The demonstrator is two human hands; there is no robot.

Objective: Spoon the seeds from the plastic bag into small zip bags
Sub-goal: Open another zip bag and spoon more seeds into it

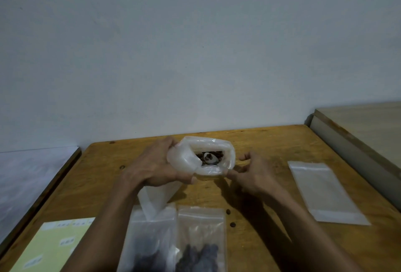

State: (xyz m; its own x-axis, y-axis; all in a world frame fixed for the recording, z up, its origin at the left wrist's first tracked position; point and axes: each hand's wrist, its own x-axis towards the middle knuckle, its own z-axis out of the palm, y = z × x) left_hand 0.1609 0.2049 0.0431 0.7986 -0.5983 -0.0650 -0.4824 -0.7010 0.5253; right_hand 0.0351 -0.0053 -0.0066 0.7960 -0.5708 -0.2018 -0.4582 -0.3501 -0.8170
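The plastic bag (201, 159) is held up above the tabletop (271, 141), its mouth spread wide toward the camera. Inside lie brown seeds (218, 155) and a pale rounded object, perhaps a spoon bowl, too blurred to be sure. The left hand (152, 167) grips the bag's left side, fingers (186, 177) curled under its rim. The right hand (253, 174) pinches the rim's right corner between thumb and forefinger; its other fingers curl loosely. Below the hands, two small zip bags (200, 239) hold dark seeds, their lower ends cut off by the frame edge. Right of the fingers lies an empty zip bag (325, 193). A yellow label sheet (54, 248) sits lower left, its print unreadable.
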